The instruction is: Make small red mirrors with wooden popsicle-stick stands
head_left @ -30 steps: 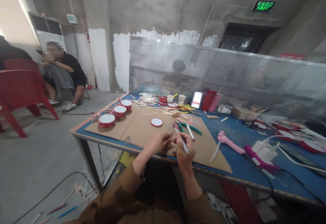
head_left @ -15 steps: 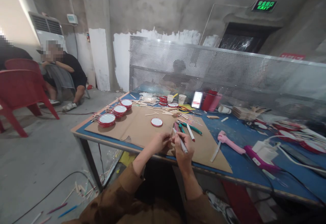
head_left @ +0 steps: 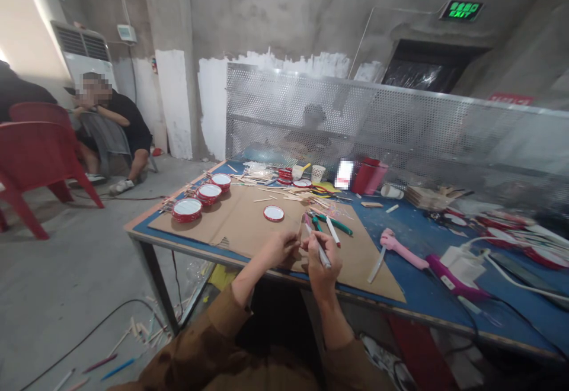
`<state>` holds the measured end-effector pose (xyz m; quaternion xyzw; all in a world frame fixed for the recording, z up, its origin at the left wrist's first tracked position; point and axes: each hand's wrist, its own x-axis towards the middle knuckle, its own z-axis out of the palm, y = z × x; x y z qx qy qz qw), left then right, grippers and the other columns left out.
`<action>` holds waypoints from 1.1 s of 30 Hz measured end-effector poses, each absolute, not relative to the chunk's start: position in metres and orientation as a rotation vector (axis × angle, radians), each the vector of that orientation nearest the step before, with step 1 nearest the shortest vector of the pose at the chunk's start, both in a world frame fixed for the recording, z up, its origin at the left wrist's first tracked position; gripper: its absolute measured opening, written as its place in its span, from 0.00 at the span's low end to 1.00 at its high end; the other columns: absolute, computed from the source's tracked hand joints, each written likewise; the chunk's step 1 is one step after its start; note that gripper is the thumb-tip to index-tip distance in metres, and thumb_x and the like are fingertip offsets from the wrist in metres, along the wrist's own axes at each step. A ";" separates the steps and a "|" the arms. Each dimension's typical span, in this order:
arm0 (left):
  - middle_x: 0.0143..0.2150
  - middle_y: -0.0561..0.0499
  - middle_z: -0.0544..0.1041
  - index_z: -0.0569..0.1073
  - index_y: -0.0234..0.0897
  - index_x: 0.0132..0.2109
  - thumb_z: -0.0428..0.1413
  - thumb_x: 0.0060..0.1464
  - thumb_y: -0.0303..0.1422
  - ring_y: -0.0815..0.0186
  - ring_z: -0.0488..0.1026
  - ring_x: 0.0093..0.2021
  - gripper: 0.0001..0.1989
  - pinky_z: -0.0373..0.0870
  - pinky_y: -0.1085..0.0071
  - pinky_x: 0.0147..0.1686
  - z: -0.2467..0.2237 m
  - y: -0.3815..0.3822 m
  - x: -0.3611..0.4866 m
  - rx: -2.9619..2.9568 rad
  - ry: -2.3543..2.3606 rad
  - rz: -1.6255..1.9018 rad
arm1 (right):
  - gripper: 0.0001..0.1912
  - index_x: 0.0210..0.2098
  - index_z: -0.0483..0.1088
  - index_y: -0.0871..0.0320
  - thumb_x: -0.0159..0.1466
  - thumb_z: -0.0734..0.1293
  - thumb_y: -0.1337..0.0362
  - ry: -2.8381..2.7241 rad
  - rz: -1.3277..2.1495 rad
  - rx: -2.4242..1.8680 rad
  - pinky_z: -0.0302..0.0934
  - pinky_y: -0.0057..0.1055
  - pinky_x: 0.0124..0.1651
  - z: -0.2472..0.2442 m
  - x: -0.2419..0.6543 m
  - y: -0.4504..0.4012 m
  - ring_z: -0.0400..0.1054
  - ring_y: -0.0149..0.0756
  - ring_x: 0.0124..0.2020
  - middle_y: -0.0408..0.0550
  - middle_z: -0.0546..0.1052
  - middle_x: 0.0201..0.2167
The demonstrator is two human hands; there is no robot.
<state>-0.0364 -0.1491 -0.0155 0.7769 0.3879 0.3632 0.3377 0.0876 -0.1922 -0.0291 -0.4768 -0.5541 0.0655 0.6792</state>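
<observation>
My right hand [head_left: 323, 259] grips a white marker [head_left: 323, 255] like a pen, over the near edge of the cardboard sheet [head_left: 249, 231]. Just left of it, my left hand [head_left: 282, 247] is closed in a pinch; what it holds is too small to make out. Beyond my hands lie a red-capped white marker [head_left: 333, 231] and green-handled pliers [head_left: 340, 226]. A small red-rimmed white drum [head_left: 273, 213] sits alone on the cardboard. Stacks of similar drums [head_left: 186, 210] stand at its left side.
A pink glue gun [head_left: 404, 250] and a purple power strip [head_left: 456, 278] with cables lie on the right. Wooden sticks [head_left: 291, 193], paper cups [head_left: 317, 173] and a red bottle [head_left: 365, 175] are toward the back. A person [head_left: 127, 121] sits at the far left.
My right hand and the white marker have shifted slightly right, a little away from my left hand. My left hand has hardly moved.
</observation>
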 end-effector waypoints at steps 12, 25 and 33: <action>0.21 0.57 0.61 0.65 0.33 0.25 0.51 0.53 0.30 0.72 0.56 0.26 0.10 0.55 0.76 0.28 -0.017 -0.147 -0.036 2.031 1.031 0.929 | 0.12 0.38 0.69 0.59 0.63 0.62 0.57 -1.265 0.102 -1.098 0.67 0.31 0.33 -0.030 0.088 -0.189 0.72 0.34 0.28 0.46 0.76 0.28; 0.24 0.56 0.64 0.67 0.33 0.28 0.50 0.53 0.30 0.70 0.59 0.28 0.07 0.58 0.76 0.30 -0.019 -0.146 -0.038 2.045 0.962 0.933 | 0.11 0.41 0.69 0.58 0.64 0.62 0.58 -1.351 0.114 -1.078 0.68 0.34 0.37 -0.036 0.092 -0.186 0.73 0.36 0.33 0.48 0.77 0.33; 0.23 0.56 0.63 0.66 0.33 0.26 0.50 0.53 0.30 0.70 0.59 0.27 0.09 0.57 0.76 0.29 -0.017 -0.147 -0.037 2.045 0.988 0.929 | 0.11 0.40 0.69 0.58 0.64 0.62 0.58 -1.300 0.153 -1.086 0.68 0.32 0.34 -0.034 0.090 -0.189 0.73 0.34 0.29 0.45 0.76 0.29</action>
